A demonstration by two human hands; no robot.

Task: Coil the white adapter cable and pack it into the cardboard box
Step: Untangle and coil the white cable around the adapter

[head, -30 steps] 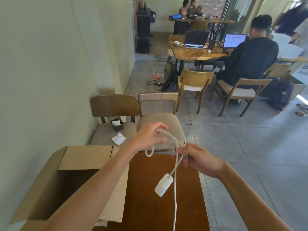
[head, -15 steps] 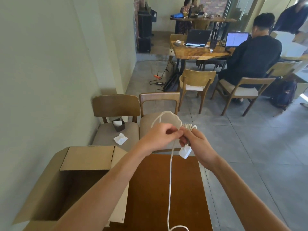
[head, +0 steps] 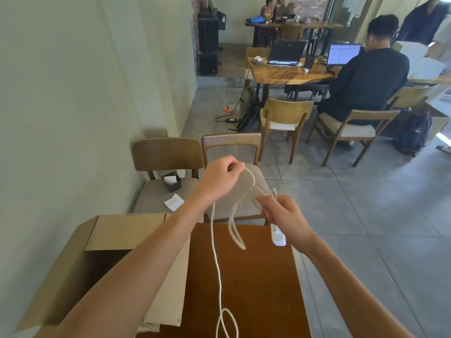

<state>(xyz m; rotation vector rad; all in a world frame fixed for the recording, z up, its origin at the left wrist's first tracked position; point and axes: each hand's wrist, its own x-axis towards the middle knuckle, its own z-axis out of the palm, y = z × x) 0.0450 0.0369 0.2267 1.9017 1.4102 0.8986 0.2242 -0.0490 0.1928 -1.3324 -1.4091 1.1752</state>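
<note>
while two hands (head: 220, 178) (head: 284, 215) grip one white cable (head: 216, 252), one cardboard box (head: 102, 242) open.

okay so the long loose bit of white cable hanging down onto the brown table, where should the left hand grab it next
Pinch the thin white cable on its straight hanging run just below the left hand, coming from the left. That stretch hangs free; lower down it curls into a loop on the brown wooden table.

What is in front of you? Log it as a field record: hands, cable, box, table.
left hand: raised, pinching the white cable
right hand: gripping gathered loops, adapter block hanging below it
cable state: partly coiled, long tail trailing down to the wooden table
cardboard box: open, left of the table
</note>
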